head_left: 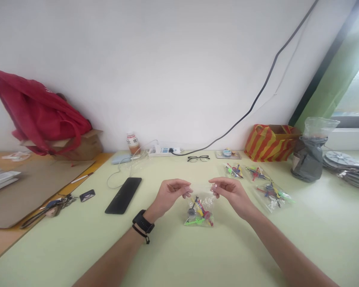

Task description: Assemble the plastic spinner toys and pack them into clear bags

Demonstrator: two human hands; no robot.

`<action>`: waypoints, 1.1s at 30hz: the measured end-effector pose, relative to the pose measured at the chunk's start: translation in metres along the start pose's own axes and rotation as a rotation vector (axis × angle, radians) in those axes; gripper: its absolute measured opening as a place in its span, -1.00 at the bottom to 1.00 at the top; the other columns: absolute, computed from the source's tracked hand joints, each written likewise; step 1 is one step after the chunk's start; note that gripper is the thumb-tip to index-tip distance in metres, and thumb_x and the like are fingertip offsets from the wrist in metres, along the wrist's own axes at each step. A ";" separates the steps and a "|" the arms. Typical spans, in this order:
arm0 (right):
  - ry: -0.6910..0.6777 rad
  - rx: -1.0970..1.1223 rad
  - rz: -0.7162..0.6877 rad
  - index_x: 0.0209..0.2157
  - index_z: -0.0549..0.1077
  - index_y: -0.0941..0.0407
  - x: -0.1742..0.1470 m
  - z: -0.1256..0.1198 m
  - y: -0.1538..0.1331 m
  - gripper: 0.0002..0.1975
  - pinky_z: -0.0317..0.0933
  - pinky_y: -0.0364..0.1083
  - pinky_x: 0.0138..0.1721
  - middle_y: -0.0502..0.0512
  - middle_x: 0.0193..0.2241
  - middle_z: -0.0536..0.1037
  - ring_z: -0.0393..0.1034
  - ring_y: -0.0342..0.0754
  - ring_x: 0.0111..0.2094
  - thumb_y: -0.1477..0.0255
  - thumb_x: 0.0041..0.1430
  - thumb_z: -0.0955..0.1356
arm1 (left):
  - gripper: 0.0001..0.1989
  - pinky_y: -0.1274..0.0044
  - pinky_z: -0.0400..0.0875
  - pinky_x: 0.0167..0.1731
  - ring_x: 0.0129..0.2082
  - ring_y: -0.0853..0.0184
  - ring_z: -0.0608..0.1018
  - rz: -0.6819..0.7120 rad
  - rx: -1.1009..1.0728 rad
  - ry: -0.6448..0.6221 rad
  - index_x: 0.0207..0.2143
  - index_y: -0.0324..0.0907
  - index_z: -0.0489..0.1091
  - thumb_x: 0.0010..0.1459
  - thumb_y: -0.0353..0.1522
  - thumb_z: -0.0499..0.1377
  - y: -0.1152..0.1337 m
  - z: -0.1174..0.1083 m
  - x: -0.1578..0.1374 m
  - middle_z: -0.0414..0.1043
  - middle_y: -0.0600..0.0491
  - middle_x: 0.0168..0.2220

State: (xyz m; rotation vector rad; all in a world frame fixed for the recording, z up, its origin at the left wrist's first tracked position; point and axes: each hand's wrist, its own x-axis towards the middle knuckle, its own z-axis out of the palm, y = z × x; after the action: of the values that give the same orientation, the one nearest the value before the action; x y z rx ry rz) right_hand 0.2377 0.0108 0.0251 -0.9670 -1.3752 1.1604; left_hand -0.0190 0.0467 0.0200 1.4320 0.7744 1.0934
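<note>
Between my two hands hangs a clear plastic bag (pixel 200 211), held by its top corners. Small colourful plastic parts show through it: green, red, blue, yellow and grey pieces, some of them round. My left hand (pixel 174 194), with a black watch (pixel 143 221) on its wrist, pinches the upper left corner. The upper right corner is pinched by my right hand (pixel 229 194). Whether the bag's bottom touches the table, I cannot tell. To the right of my right hand lies a similar filled bag (pixel 272 194), with smaller bags (pixel 255 173) behind it.
A black phone (pixel 123 195) lies left of my hands, near keys (pixel 55 204). Glasses (pixel 198 158), a power strip (pixel 164 150) and a bottle (pixel 133 144) stand along the wall. At the right are a striped bag (pixel 272 143), a grey bag (pixel 308 157) and stacked silvery discs (pixel 347 165).
</note>
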 end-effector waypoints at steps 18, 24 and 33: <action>0.038 -0.153 -0.164 -0.21 0.62 0.03 -0.005 0.008 -0.001 -0.77 0.33 -0.01 -0.21 0.12 -0.30 0.54 0.41 0.02 -0.27 0.18 0.24 0.44 | -0.63 0.45 0.57 -0.20 -0.31 0.27 0.64 0.003 -0.020 0.067 -0.14 -0.21 0.60 0.02 -0.26 0.49 0.002 0.009 -0.004 0.65 -0.02 -0.34; 0.021 -0.134 -0.045 -0.11 0.58 0.06 -0.002 0.010 0.006 -0.63 0.34 -0.02 -0.22 0.08 -0.35 0.54 0.43 -0.01 -0.30 0.10 0.18 0.48 | -0.61 0.45 0.58 -0.18 -0.32 0.27 0.66 -0.011 0.033 0.042 -0.11 -0.22 0.62 0.03 -0.23 0.48 0.001 0.005 -0.002 0.68 -0.05 -0.31; 0.057 -0.121 -0.015 -0.30 0.62 0.07 -0.004 0.013 -0.001 -0.67 0.33 -0.04 -0.34 0.08 -0.45 0.56 0.38 -0.05 -0.43 0.08 0.15 0.49 | -0.72 0.51 0.55 -0.30 -0.42 0.31 0.63 -0.012 0.153 -0.012 -0.28 -0.26 0.63 0.15 -0.19 0.41 0.003 -0.004 0.001 0.66 -0.09 -0.36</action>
State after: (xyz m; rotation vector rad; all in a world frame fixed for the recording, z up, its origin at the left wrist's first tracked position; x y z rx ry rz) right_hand 0.2255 0.0047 0.0256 -1.0656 -1.4173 1.0407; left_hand -0.0232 0.0487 0.0233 1.5587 0.8716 1.0336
